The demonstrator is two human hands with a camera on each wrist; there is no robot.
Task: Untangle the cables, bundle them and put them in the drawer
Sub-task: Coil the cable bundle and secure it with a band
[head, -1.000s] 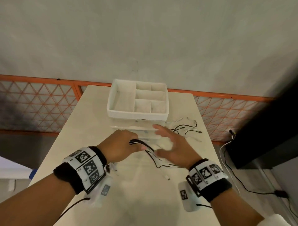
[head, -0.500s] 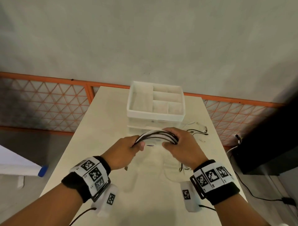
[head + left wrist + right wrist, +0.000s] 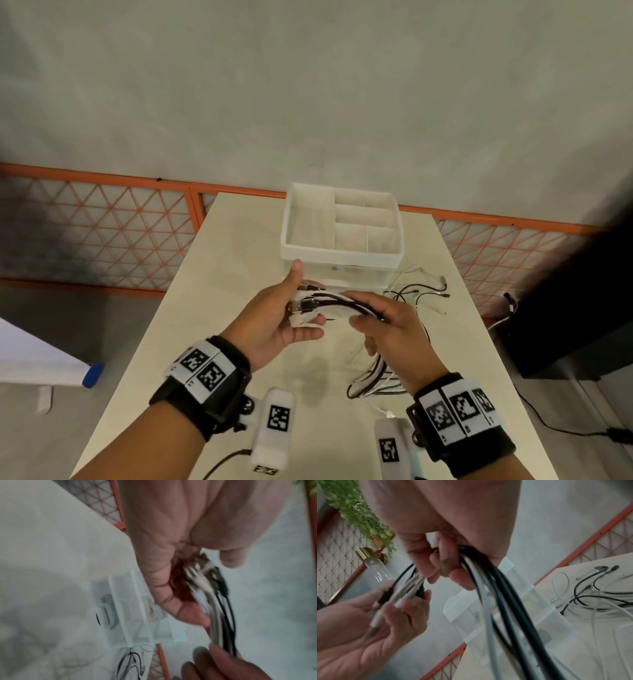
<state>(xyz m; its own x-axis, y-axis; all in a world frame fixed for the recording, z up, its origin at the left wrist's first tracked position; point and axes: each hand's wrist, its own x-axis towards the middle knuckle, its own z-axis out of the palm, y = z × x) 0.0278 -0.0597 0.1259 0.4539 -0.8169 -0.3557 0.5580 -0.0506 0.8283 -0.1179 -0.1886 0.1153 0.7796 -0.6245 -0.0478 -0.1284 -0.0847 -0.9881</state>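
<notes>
Behind your pale table [image 3: 212, 308] stood a plain grey wall with an orange lattice fence [image 3: 102, 219] along its foot, and a white blue-tipped object sat on the floor well to the left of your fingers. Your left hand [image 3: 274, 322] was turned palm up, thumb raised, its fingers curled loosely under the plug ends of the cable bundle [image 3: 337, 303], a mix of black and white leads; the wrist view showed those plugs lying across the fingers [image 3: 406, 609] with the thumb free of them. Your right hand [image 3: 390, 329], just beside the left fingertips, gripped the same bundle farther along, fingers and thumb wrapped around the leads. From under that grip the bundle hung down in a loop [image 3: 370, 380] that reached the table below your right wrist. Just beyond both sets of fingertips stood the clear drawer unit [image 3: 356, 277], topped by a white divided tray [image 3: 291, 236]; whether a drawer was open could not be made out. To the right of your right fingers, near the unit's corner, more loose cables [image 3: 421, 294] lay spread on the table, black and white strands crossing each other. A green hanging plant [image 3: 356, 511] showed in the right wrist view.
</notes>
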